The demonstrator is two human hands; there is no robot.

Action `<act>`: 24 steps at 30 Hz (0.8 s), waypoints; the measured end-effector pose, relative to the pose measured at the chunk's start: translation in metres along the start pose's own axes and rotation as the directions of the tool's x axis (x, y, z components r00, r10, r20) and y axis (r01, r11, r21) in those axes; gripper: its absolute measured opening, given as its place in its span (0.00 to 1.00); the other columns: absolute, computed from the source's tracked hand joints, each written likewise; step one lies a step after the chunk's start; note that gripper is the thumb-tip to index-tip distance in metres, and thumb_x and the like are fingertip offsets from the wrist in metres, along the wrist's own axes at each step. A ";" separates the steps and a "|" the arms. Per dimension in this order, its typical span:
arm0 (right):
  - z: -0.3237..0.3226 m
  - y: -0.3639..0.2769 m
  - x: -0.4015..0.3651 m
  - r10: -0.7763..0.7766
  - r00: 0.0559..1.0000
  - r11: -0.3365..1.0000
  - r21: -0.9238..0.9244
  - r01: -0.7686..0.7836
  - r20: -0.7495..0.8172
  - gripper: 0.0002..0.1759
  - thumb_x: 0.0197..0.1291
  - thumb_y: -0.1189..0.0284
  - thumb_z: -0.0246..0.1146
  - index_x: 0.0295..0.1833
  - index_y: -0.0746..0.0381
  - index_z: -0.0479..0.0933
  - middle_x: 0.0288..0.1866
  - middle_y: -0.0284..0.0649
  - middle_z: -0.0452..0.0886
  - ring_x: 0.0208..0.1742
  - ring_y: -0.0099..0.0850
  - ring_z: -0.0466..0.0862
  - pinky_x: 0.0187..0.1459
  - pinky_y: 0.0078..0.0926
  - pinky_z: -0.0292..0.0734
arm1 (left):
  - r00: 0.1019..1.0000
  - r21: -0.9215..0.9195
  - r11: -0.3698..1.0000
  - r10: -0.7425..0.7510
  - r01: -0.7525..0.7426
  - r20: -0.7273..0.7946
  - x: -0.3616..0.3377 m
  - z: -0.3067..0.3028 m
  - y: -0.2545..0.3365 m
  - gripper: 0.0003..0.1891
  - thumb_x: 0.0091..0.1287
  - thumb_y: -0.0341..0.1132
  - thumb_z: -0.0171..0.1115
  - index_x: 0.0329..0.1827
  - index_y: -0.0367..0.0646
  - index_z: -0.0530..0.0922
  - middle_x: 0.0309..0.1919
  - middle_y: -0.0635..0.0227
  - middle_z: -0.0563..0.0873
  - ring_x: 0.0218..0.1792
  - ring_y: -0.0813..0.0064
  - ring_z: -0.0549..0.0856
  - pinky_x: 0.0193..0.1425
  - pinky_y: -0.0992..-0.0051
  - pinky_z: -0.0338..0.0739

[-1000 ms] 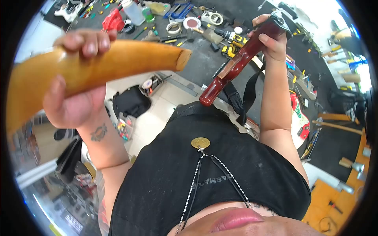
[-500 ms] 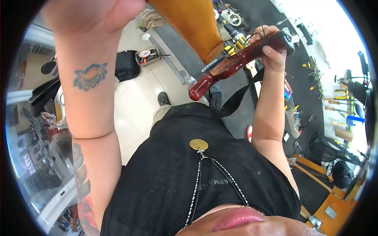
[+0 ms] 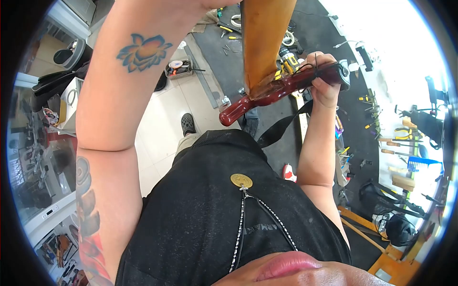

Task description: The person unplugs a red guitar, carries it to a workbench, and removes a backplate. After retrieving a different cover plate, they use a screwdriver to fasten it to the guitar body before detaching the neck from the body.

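Observation:
A guitar is seen end-on along its length, with an amber wooden neck (image 3: 267, 43) coming down from the top edge and a glossy dark red body (image 3: 272, 95) at its far end. My right hand (image 3: 322, 78) is closed around the right side of the body, fingers over the edge and thumb below; a thin black cord loops there. My left forearm rises beside the neck, but only the heel of my left hand (image 3: 214, 3) shows at the top edge; its fingers are out of frame. A black strap (image 3: 286, 126) hangs below the body.
Beneath the guitar is a dark workbench (image 3: 219, 62) with a yellow drill (image 3: 288, 59) and scattered tools. A small tool tray (image 3: 179, 69) sits left of it. More hand tools and a blue comb-like piece (image 3: 422, 163) lie at right. Tiled floor (image 3: 155, 128) shows at left.
The neck has swung to the right and stands more upright in view. The body has shifted slightly left and down with my right hand. My left forearm has moved right and up.

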State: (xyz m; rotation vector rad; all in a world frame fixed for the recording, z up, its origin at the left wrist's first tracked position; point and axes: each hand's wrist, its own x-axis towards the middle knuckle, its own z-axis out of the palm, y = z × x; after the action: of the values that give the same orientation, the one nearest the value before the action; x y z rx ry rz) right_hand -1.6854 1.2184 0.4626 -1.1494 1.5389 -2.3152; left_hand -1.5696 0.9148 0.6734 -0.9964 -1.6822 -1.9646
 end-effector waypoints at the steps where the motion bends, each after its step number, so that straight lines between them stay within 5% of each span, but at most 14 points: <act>1: 0.000 0.000 -0.001 0.006 1.000 1.000 0.015 -0.006 0.006 0.27 0.42 0.78 0.75 0.52 0.68 0.79 0.49 0.45 0.80 0.48 0.36 0.86 0.54 0.36 0.87 | 1.000 0.008 1.000 -0.001 0.001 -0.005 -0.001 0.003 0.001 0.34 0.66 0.49 0.72 0.66 0.33 0.75 0.56 0.54 0.85 0.57 0.58 0.85 0.68 0.60 0.76; 9: -0.002 0.000 -0.009 0.007 0.997 0.998 -0.056 -0.012 -0.082 0.27 0.47 0.69 0.76 0.53 0.67 0.77 0.48 0.46 0.80 0.48 0.40 0.87 0.56 0.37 0.83 | 1.000 0.008 1.000 0.005 -0.005 -0.008 -0.006 0.022 0.003 0.33 0.65 0.48 0.75 0.65 0.32 0.76 0.55 0.54 0.87 0.55 0.58 0.88 0.65 0.64 0.80; 12: -0.008 0.006 0.001 0.017 0.995 0.998 -0.051 -0.022 -0.101 0.27 0.49 0.68 0.75 0.54 0.69 0.78 0.48 0.48 0.83 0.47 0.41 0.87 0.55 0.37 0.84 | 0.989 -0.095 0.993 -0.087 0.076 -0.118 -0.026 0.031 -0.011 0.30 0.66 0.48 0.74 0.60 0.32 0.79 0.52 0.52 0.87 0.55 0.60 0.87 0.64 0.62 0.80; 14: 0.001 0.007 0.007 0.022 0.988 0.999 -0.024 -0.026 -0.152 0.26 0.47 0.73 0.74 0.53 0.68 0.78 0.48 0.46 0.84 0.45 0.38 0.88 0.52 0.36 0.85 | 0.971 -0.353 0.906 -0.231 0.235 0.052 -0.030 0.019 -0.031 0.31 0.67 0.49 0.74 0.62 0.30 0.79 0.52 0.51 0.88 0.57 0.62 0.87 0.65 0.62 0.79; 15: 0.003 0.009 0.009 0.025 0.985 1.000 -0.003 -0.025 -0.170 0.25 0.47 0.76 0.74 0.53 0.68 0.79 0.47 0.44 0.85 0.44 0.37 0.89 0.50 0.36 0.85 | 0.971 -0.349 0.907 -0.229 0.237 0.065 -0.031 0.019 -0.034 0.31 0.67 0.49 0.74 0.62 0.30 0.79 0.52 0.51 0.88 0.57 0.62 0.87 0.65 0.62 0.79; 17: 0.011 0.008 0.014 0.033 0.983 0.997 -0.066 -0.045 -0.178 0.23 0.49 0.74 0.71 0.52 0.68 0.78 0.48 0.45 0.85 0.45 0.37 0.87 0.51 0.36 0.84 | 0.889 -0.289 0.855 -0.457 0.431 -0.023 -0.032 0.025 -0.034 0.35 0.68 0.50 0.73 0.66 0.28 0.77 0.54 0.50 0.88 0.59 0.62 0.86 0.68 0.63 0.77; 21: 0.003 0.024 0.024 0.021 0.975 0.990 -0.135 -0.052 -0.220 0.23 0.50 0.72 0.72 0.52 0.68 0.79 0.44 0.43 0.85 0.43 0.35 0.87 0.50 0.34 0.83 | 0.939 -0.215 0.915 -0.340 0.341 0.042 -0.056 0.025 -0.076 0.35 0.67 0.51 0.72 0.69 0.35 0.75 0.60 0.57 0.84 0.62 0.61 0.83 0.72 0.57 0.74; 22: 0.007 0.024 0.026 0.030 0.972 0.989 -0.131 -0.062 -0.233 0.22 0.50 0.72 0.72 0.51 0.68 0.79 0.42 0.42 0.85 0.42 0.34 0.87 0.49 0.34 0.83 | 0.922 -0.289 0.876 -0.376 0.385 0.088 -0.065 0.019 -0.094 0.40 0.61 0.49 0.81 0.71 0.37 0.76 0.63 0.58 0.85 0.64 0.64 0.85 0.71 0.62 0.77; 24: 0.012 0.028 0.032 0.007 0.973 0.989 -0.140 -0.040 -0.230 0.21 0.51 0.70 0.72 0.51 0.67 0.79 0.40 0.40 0.85 0.40 0.33 0.87 0.48 0.33 0.83 | 0.924 -0.285 0.881 -0.381 0.377 0.043 -0.086 0.025 -0.121 0.41 0.61 0.52 0.81 0.71 0.37 0.76 0.62 0.59 0.85 0.65 0.64 0.84 0.73 0.61 0.74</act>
State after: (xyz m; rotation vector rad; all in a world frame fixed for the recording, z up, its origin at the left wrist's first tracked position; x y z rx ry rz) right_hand -1.7079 1.1810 0.4584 -0.9105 1.8132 -2.4275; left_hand -1.5856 0.9509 0.5283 -0.7816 -1.7173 -2.5240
